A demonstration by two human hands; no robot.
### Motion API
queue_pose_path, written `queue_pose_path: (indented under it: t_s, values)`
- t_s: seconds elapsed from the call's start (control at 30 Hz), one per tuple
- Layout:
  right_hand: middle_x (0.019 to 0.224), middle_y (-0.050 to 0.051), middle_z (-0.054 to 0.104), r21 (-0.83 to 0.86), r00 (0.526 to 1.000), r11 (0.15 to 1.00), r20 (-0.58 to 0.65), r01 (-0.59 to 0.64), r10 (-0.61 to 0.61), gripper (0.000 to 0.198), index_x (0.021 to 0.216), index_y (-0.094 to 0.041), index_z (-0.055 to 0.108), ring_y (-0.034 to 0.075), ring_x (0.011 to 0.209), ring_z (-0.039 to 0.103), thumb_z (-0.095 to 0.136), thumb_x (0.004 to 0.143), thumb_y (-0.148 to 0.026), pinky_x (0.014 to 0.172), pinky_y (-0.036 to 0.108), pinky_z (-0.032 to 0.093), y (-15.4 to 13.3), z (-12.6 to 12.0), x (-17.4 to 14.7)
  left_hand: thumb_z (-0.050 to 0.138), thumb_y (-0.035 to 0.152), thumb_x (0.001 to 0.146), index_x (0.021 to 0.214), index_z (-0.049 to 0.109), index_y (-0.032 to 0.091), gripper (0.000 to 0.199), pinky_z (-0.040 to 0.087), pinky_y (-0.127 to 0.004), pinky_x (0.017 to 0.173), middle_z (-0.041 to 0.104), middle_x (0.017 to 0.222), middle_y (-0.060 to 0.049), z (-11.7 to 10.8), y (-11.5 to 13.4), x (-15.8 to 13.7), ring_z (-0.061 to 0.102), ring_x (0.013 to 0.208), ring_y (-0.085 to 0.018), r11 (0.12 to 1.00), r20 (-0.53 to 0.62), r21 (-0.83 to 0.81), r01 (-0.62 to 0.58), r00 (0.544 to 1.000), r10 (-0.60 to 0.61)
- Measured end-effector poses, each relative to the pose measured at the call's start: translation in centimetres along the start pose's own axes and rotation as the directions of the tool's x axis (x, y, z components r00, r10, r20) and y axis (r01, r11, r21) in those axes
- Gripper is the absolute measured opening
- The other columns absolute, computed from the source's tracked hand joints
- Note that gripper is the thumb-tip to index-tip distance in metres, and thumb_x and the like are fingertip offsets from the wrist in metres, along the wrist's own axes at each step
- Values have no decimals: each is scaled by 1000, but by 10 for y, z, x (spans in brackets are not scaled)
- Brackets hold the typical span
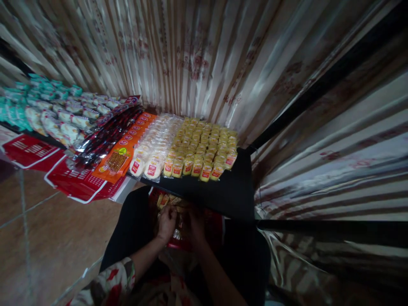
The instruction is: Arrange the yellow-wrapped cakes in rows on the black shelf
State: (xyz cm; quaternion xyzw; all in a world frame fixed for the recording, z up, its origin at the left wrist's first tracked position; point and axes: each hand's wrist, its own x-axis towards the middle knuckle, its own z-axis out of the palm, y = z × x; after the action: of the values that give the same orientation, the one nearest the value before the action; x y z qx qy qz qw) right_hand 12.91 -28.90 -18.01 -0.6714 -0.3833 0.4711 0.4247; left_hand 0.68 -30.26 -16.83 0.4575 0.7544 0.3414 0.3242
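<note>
Between my knees, below the table edge, is a red box [217, 225] with small yellow-wrapped snack packs [163, 201] in it. My left hand [167, 222] is inside the box opening, its fingers curled down among the packs; what they pinch, if anything, is hidden. Close beside it, my right hand [195, 225] also reaches into the box, in deep shadow, and its fingers do not show clearly. In front of me, rows of yellow snack packs [202, 146] with red labels stand on the black table [223, 187], near its right end.
Left of the yellow rows lie white snack packs [154, 146], an orange packet [117, 159], dark shiny packets [102, 138], white-wrapped packs [72, 117] and teal packs [19, 104]. Red cartons [76, 180] sit below the table's left part. A curtain [191, 55] and black bar [306, 102] bound the table.
</note>
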Motion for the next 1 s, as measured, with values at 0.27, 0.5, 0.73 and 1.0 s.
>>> queue_pose_path:
  t_s: [0.27,0.5,0.73,1.0]
  values:
    - [85,4,69,308,989,946,-74,-102,130,32,80,-18,64,21,81,64,69,56,-39,72,32,50,-29,-29,-24,52,17,72,63,57,19,10,49,-30,71,57,76,-3,-17,32,-40,57,75,-16,963,-22,-161,-216,976,215]
    - [88,3,69,244,994,970,-105,1,25,35,88,-20,63,21,82,64,69,61,-41,71,31,52,-59,-56,-50,55,22,73,72,58,19,4,53,-34,77,57,87,-5,-29,58,-51,59,90,-19,902,10,-386,-193,977,213]
    - [106,7,66,240,978,954,-150,180,-147,43,105,-20,60,21,97,61,66,67,-39,85,35,50,-70,-70,-44,54,19,74,80,58,20,7,52,-37,83,55,98,-6,-26,89,-44,56,101,-19,837,3,-482,-260,955,298]
    - [115,9,64,305,980,936,37,174,-194,48,112,-21,59,25,107,59,67,67,-39,93,40,47,-88,-85,-30,48,7,71,79,60,19,19,44,-38,94,57,100,-6,-16,152,-18,55,105,-17,807,73,-437,-398,878,473]
